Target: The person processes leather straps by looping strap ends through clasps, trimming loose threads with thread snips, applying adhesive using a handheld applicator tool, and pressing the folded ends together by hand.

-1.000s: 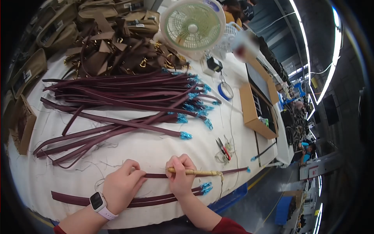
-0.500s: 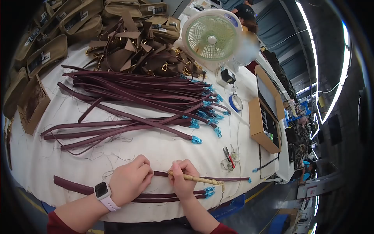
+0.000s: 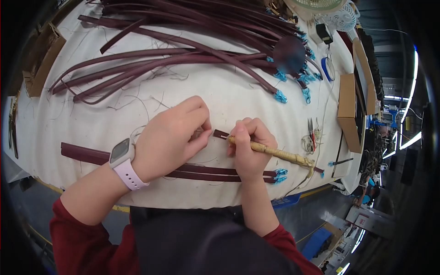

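In the head view my left hand [image 3: 176, 135] has its thumb and fingers pinched together just left of a maroon strap's end [image 3: 221, 134]. Whatever lies between those fingertips is too small to make out. My right hand [image 3: 254, 149] closes round a tan, tape-wrapped pen-like tool [image 3: 291, 156] with a cord at its back end. Its tip, partly hidden by the fingers, is close to that strap end. Below my hands lie two maroon straps [image 3: 206, 175] with blue-wrapped ends [image 3: 280, 175], passing under my left wrist.
A heap of maroon straps [image 3: 183, 54] fills the far side of the white table [image 3: 256, 110]. Small scissors [image 3: 312, 133] with red on the handle lie to the right, near a cardboard box [image 3: 349, 114]. A blue-rimmed roll [image 3: 327, 68] and a fan [image 3: 316, 3] stand farther back.
The camera has tilted down, so the table and both hands appear higher and farther right, and my lap shows. My hands keep much the same places about the strap end.
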### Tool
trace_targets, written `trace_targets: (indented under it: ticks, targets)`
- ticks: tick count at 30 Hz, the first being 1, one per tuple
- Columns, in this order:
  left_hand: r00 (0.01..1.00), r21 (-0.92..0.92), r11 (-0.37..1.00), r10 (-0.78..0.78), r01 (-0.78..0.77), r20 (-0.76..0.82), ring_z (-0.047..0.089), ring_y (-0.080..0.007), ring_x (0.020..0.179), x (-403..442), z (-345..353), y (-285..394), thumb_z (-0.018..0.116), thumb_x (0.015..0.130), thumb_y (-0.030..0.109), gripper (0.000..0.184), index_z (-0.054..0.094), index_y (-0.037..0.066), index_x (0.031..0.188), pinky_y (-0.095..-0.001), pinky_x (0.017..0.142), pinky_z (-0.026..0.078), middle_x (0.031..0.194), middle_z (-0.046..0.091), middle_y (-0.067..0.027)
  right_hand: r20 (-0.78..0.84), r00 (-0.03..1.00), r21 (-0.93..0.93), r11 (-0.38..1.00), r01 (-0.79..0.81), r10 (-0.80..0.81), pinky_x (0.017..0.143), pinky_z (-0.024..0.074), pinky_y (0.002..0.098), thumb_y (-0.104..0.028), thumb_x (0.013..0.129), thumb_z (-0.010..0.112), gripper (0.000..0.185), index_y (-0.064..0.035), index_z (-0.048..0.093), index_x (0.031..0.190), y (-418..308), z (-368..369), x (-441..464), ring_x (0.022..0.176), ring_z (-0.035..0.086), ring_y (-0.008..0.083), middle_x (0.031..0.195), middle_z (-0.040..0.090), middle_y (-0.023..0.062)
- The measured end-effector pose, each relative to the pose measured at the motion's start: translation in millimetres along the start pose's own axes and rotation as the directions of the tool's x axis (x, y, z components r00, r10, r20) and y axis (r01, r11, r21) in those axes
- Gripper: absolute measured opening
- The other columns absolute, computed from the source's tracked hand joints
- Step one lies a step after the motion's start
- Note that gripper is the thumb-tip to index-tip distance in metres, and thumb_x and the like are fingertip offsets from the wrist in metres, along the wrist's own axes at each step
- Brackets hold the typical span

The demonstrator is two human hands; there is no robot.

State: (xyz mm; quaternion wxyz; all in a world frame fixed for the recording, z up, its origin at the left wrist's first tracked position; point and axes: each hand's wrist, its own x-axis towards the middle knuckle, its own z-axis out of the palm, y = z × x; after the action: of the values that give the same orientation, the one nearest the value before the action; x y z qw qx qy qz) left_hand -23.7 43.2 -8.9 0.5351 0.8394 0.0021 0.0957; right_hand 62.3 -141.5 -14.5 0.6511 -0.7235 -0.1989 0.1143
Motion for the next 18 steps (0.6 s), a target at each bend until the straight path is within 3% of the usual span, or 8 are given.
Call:
trace_targets:
  ticks: [18]
  targets:
    - [1.000,0.000,1.000,-0.025,0.025,-0.002,0.066,-0.0139,0.073,0.0,-1.4,1.9,0.071,0.088,-0.006,0.014,0.060,0.000,0.093,-0.0267,0.063,0.053,0.102,0.064,-0.0064,-0.001,0.999,-0.151,0.988,0.036,-0.037,0.051,0.0375,0.0245,0.000,0.092,0.073,0.028,-0.0024,0.057,0.069,3.7,5.6,2.1,0.054,0.044,0.0037,0.059,0.055,-0.0010]
